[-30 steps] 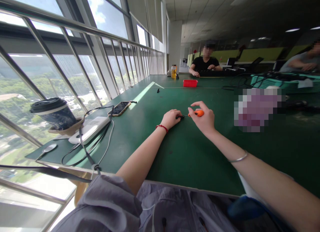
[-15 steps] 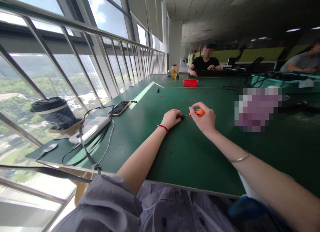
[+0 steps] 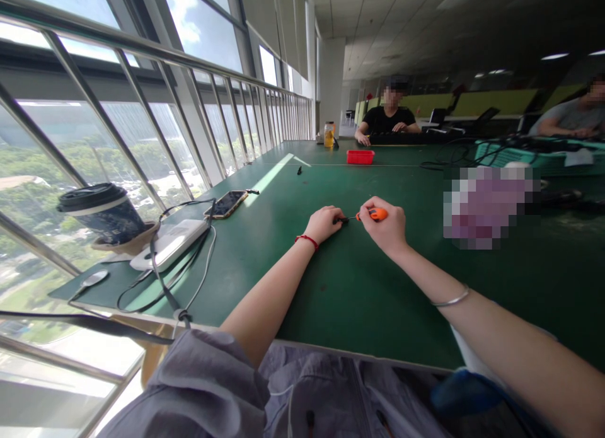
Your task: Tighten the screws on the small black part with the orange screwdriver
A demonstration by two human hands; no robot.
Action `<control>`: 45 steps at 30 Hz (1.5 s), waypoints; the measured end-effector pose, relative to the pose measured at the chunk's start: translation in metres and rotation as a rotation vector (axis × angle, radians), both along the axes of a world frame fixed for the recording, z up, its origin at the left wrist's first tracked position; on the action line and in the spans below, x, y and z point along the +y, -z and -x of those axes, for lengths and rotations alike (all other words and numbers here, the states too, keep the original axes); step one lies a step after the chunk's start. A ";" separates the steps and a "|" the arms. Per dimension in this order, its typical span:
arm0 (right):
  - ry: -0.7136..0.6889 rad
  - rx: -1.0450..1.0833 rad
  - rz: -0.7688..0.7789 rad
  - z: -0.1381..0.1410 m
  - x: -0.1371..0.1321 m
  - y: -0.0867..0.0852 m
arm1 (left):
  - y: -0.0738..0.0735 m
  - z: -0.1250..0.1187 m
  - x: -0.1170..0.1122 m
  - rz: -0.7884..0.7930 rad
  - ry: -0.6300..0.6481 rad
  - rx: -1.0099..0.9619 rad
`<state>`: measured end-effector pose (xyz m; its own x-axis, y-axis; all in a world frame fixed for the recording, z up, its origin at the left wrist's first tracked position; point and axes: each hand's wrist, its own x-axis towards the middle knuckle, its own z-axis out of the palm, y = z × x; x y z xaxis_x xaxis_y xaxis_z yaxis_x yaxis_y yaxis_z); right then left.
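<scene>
My right hand (image 3: 385, 227) is closed round a small orange-handled screwdriver (image 3: 375, 214), whose thin shaft points left. My left hand (image 3: 324, 224), with a red cord at the wrist, is curled shut on a small dark part (image 3: 337, 220) that the screwdriver tip meets. Both hands rest on the green table (image 3: 359, 287) in front of me. What the dark part is I cannot make out.
At the left lie a phone (image 3: 227, 203), a white device with cables (image 3: 167, 241) and a lidded paper cup (image 3: 104, 214). A red box (image 3: 360, 157) and a yellow jar (image 3: 328, 135) stand farther off. Two other people sit at the far end. A blurred patch covers the right.
My right hand's fingers have curled down over the screwdriver handle; the raised index finger has come down. My left hand has stayed in place.
</scene>
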<state>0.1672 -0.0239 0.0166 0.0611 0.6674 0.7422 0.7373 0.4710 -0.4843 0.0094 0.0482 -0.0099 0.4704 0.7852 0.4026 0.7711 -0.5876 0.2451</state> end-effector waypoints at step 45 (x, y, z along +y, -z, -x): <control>-0.013 0.040 0.005 0.005 0.000 0.000 | 0.000 0.000 0.002 -0.013 0.009 0.029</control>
<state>0.1627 -0.0242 0.0162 0.0820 0.6720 0.7360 0.7107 0.4783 -0.5158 0.0094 0.0497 -0.0098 0.4886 0.7758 0.3993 0.7727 -0.5973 0.2149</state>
